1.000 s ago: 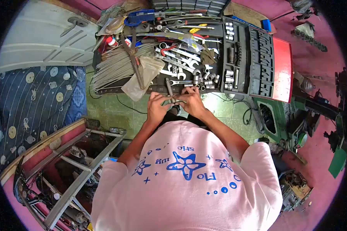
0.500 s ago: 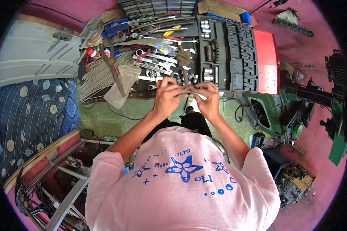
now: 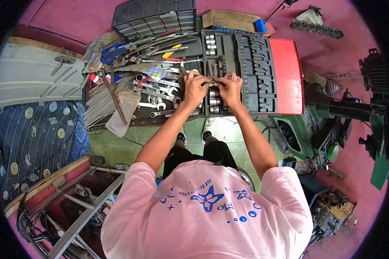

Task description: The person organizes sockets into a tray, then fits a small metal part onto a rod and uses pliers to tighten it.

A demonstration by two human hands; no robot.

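My left hand [image 3: 196, 90] and my right hand [image 3: 230, 90] meet over the black socket tray [image 3: 230, 43], fingertips pinched close together. Whatever lies between the fingertips is too small to make out. Chrome sockets [image 3: 214, 98] stand in the tray just below my fingers, and more sockets [image 3: 210, 42] sit near its top. A dark cloth-like piece [image 3: 182, 77] lies beside my left hand. Wrenches [image 3: 161, 89] are spread to the left of it.
A drawer cabinet [image 3: 155, 19] and a wooden box [image 3: 231, 21] stand behind the tools. The red case lid [image 3: 287, 77] lies at the right. Thin rods [image 3: 103, 103] and a plastic bag [image 3: 126, 110] are at the left. Green machine parts [image 3: 300, 134] stand right of the bench.
Both hands have moved forward from the bench's front edge to over the socket tray, with the arms stretched further. The camera view has shifted too.
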